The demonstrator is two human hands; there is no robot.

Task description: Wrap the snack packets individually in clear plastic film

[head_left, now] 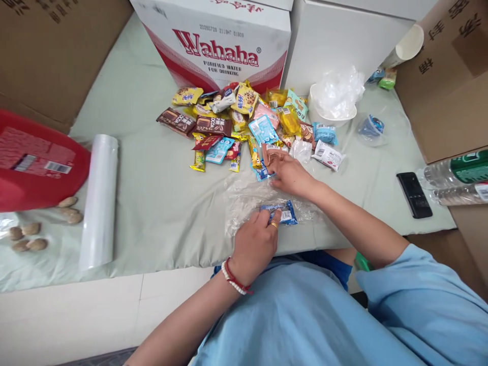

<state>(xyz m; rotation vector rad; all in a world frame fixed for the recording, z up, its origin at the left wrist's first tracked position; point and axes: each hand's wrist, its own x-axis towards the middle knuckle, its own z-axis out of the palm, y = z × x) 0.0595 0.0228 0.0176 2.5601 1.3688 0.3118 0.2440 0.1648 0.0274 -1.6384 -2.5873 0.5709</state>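
My left hand (pixel 256 244), with a bead bracelet and a ring, has its curled fingers on a blue snack packet (pixel 288 212). That packet lies on a crumpled clear plastic bag (pixel 241 195) near the table's front edge. My right hand (pixel 292 175) reaches to the front of a heap of wrapped snacks, its fingers closed at a brown snack packet (pixel 271 152); the fingertips are partly hidden. Just below them is a small blue packet (pixel 263 173). Dark cocoa packets (pixel 213 125), yellow cookie packets (pixel 246 99) and a white packet (pixel 328 155) lie in the heap.
Behind the heap stands a Wahaha water carton (pixel 224 46). A white bowl (pixel 333 119) with clear plastic, a phone (pixel 414 194) and bottles (pixel 457 173) are right. Left are a plastic bag roll (pixel 99 201), a red package (pixel 38 162) and several walnut-like pieces (pixel 32 229).
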